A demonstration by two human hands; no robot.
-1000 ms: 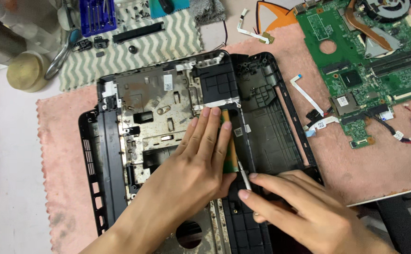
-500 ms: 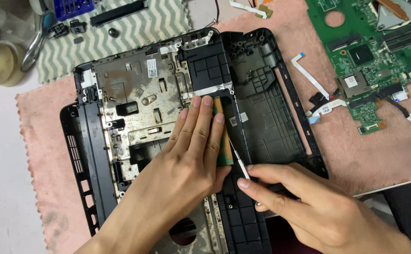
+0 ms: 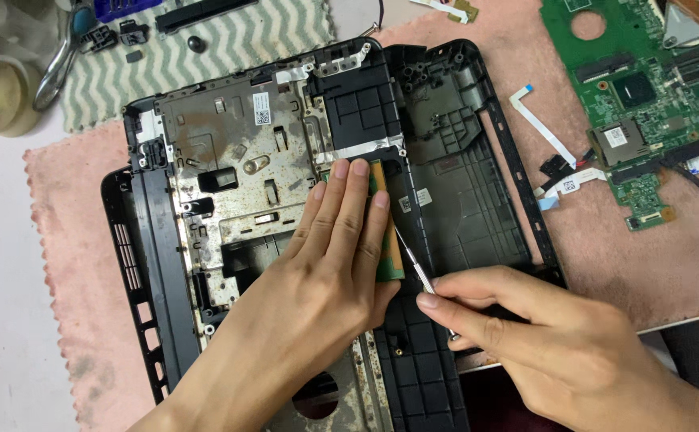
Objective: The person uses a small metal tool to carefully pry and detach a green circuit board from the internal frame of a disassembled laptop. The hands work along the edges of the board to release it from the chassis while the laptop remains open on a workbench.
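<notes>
Your left hand point(image 3: 329, 260) lies flat on the opened laptop shell point(image 3: 285, 208), fingers straight and pressed close together, their tips pointing toward twelve o'clock and holding down a narrow green circuit strip point(image 3: 389, 240) that runs along the hand's three o'clock edge. Your right hand point(image 3: 549, 336) comes in from five o'clock, thumb and forefinger pinched tight on a thin metal tool point(image 3: 415, 268), most likely a fine screwdriver or pick; its tip slants up toward eleven o'clock and meets the green strip just beside your left little finger. The strip sits near the middle of the shell, right below a silver band of tape point(image 3: 365, 150) and a black ribbed block point(image 3: 361, 108). The shell's rusty metal plate point(image 3: 237, 160) spreads out at nine o'clock from your left hand, the bare black plastic half point(image 3: 461, 168) at three o'clock. All of it rests on a pink mat point(image 3: 653, 256). Up at one o'clock lies a green motherboard point(image 3: 645, 104), with a white ribbon cable point(image 3: 541, 128) between it and the shell. At eleven o'clock, a striped cloth point(image 3: 237, 40) carries small black parts and pliers point(image 3: 61, 56).
</notes>
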